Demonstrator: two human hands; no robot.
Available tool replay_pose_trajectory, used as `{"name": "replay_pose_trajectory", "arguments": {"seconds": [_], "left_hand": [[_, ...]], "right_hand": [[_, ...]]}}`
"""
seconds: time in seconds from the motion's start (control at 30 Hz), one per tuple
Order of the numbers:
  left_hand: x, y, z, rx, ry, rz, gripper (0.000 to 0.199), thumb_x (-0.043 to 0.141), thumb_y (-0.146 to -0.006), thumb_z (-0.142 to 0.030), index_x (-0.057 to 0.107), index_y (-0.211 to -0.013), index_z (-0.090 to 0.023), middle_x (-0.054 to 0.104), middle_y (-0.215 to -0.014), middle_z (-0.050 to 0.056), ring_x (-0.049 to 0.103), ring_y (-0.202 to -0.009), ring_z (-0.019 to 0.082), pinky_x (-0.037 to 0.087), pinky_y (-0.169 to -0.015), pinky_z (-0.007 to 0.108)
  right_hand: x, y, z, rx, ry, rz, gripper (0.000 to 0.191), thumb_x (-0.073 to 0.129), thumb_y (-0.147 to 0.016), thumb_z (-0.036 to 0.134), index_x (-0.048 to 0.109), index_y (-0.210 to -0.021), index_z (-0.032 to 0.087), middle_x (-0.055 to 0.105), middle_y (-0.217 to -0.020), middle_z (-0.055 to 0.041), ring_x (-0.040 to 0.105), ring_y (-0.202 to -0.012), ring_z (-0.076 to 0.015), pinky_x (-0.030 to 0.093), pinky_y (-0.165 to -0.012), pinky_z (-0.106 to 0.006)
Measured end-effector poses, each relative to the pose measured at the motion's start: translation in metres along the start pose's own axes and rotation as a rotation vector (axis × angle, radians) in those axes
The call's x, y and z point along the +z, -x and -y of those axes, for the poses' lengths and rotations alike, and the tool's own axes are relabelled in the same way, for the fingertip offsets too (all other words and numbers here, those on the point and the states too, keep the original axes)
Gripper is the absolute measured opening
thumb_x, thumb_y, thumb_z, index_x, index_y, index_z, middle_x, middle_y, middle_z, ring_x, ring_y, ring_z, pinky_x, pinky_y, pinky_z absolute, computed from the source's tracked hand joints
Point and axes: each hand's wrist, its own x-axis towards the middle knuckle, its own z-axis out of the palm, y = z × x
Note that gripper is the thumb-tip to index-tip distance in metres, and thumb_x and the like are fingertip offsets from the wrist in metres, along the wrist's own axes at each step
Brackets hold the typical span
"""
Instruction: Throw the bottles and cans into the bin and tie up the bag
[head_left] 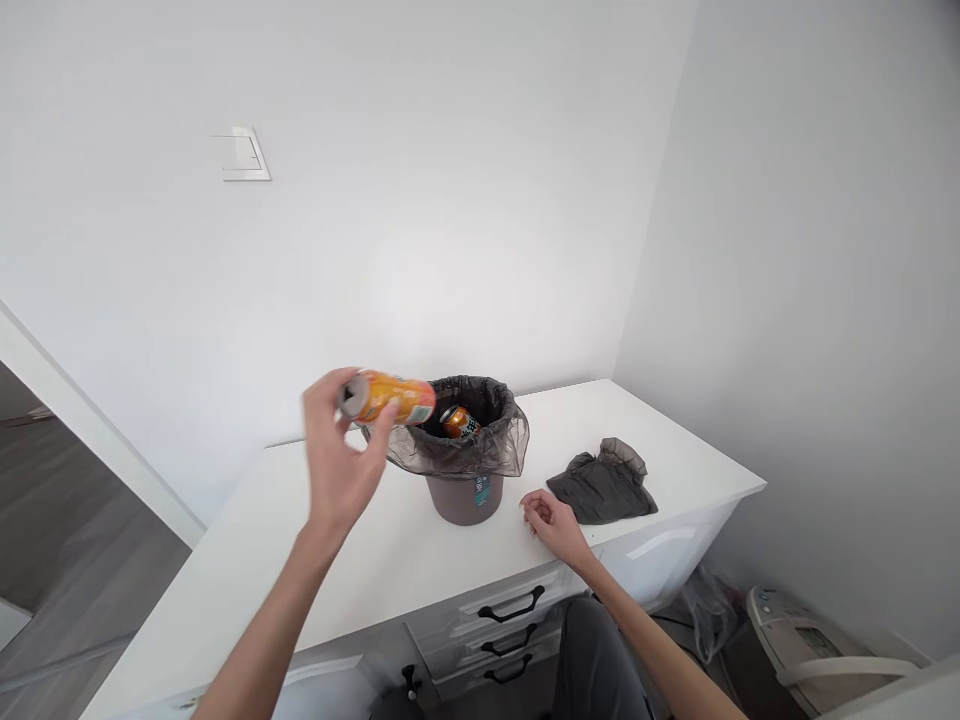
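My left hand (345, 465) grips an orange drink can (397, 395), tilted on its side with its opened top toward the left. The can is held just left of the opening of a small trash bin (463, 500). A dark translucent bin bag (480, 455) lines the bin and folds out over its rim. Inside the bag lies another orange can (459, 422). My right hand (551, 520) rests near the front edge of the white countertop (360, 590), its fingers curled in. A crumpled dark bag (604, 485) lies just right of it; what the curled fingers hold, if anything, is hidden.
Below the countertop are drawers with black handles (511, 605). A light switch (244, 155) is on the wall behind. At the lower right, a pale appliance with a handle (806, 640) stands beside a clear plastic bag (709, 610).
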Motion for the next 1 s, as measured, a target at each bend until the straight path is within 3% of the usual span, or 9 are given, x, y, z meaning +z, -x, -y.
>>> {"name": "replay_pose_trajectory", "arguments": {"seconds": [0.17,0.23,0.3,0.43,0.53,0.63,0.77,0.9,1.0], "left_hand": [[0.069,-0.013,0.013,-0.038,0.001,0.343,0.041,0.064,-0.093,-0.035,0.052,-0.131,-0.023,0.057,-0.134,0.011,0.06,-0.125,0.026,0.053,-0.104,0.043],[0.085,-0.011,0.03,-0.035,-0.029,0.487,0.044,0.063,-0.094,-0.037,0.052,-0.134,-0.023,0.057,-0.136,0.012,0.058,-0.128,0.027,0.048,-0.11,0.044],[0.09,-0.007,0.045,-0.033,-0.062,0.528,0.045,0.06,-0.096,-0.04,0.052,-0.137,-0.023,0.058,-0.138,0.012,0.057,-0.131,0.027,0.044,-0.113,0.044],[0.068,0.007,0.063,-0.105,-0.132,0.399,0.041,0.048,-0.102,-0.046,0.055,-0.135,-0.024,0.061,-0.138,0.012,0.057,-0.13,0.028,0.052,-0.095,0.039],[0.04,0.019,0.069,-0.192,-0.161,0.413,0.045,0.042,-0.103,-0.052,0.056,-0.135,-0.024,0.063,-0.139,0.011,0.059,-0.128,0.028,0.053,-0.075,0.033],[0.022,0.032,0.076,-0.315,-0.183,0.499,0.051,0.042,-0.101,-0.058,0.057,-0.135,-0.023,0.066,-0.138,0.01,0.065,-0.114,0.027,0.052,-0.076,0.034],[0.016,0.047,0.088,-0.495,-0.118,0.612,0.055,0.042,-0.098,-0.064,0.06,-0.128,-0.021,0.072,-0.122,0.011,0.068,-0.103,0.027,0.052,-0.081,0.037],[0.018,0.048,0.09,-0.627,0.0,0.433,0.055,0.047,-0.096,-0.063,0.057,-0.125,-0.018,0.068,-0.132,0.017,0.066,-0.116,0.029,0.053,-0.091,0.039],[0.023,0.039,0.081,-0.697,0.007,0.434,0.055,0.047,-0.094,-0.066,0.055,-0.121,-0.019,0.071,-0.127,0.018,0.07,-0.11,0.029,0.054,-0.088,0.039]], "right_hand": [[0.0,-0.002,0.002,-0.006,-0.008,-0.006,0.028,0.057,-0.093,0.047,0.065,-0.099,0.021,0.066,-0.075,-0.0016,0.059,-0.06,-0.0168,0.048,-0.06,-0.03],[0.0,-0.003,0.005,-0.005,-0.01,-0.008,0.027,0.058,-0.092,0.047,0.066,-0.099,0.022,0.066,-0.075,-0.0015,0.059,-0.06,-0.0169,0.048,-0.059,-0.029],[0.001,-0.003,0.007,-0.001,-0.013,-0.009,0.027,0.058,-0.092,0.048,0.066,-0.098,0.022,0.066,-0.075,-0.0015,0.059,-0.06,-0.017,0.048,-0.059,-0.029],[0.001,-0.001,0.014,0.003,-0.025,-0.005,0.03,0.059,-0.091,0.051,0.066,-0.096,0.022,0.066,-0.075,-0.0019,0.06,-0.059,-0.0171,0.048,-0.058,-0.03],[0.001,0.002,0.018,-0.006,-0.028,-0.004,0.029,0.058,-0.092,0.05,0.065,-0.095,0.022,0.066,-0.074,-0.0018,0.059,-0.058,-0.0168,0.047,-0.059,-0.03],[0.0,0.004,0.018,-0.012,-0.019,-0.004,0.027,0.058,-0.093,0.048,0.065,-0.096,0.022,0.066,-0.074,-0.0014,0.059,-0.058,-0.0165,0.047,-0.059,-0.03],[0.001,0.005,0.013,-0.007,-0.001,0.0,0.028,0.058,-0.092,0.049,0.065,-0.098,0.022,0.066,-0.075,-0.0015,0.059,-0.059,-0.0168,0.048,-0.061,-0.031],[0.002,0.004,0.009,-0.003,0.019,0.0,0.028,0.058,-0.092,0.049,0.065,-0.098,0.022,0.066,-0.075,-0.0012,0.059,-0.059,-0.017,0.049,-0.061,-0.031],[0.003,0.004,0.006,-0.004,0.03,-0.002,0.029,0.058,-0.091,0.049,0.066,-0.098,0.022,0.066,-0.075,-0.0011,0.059,-0.058,-0.017,0.049,-0.061,-0.031]]}}
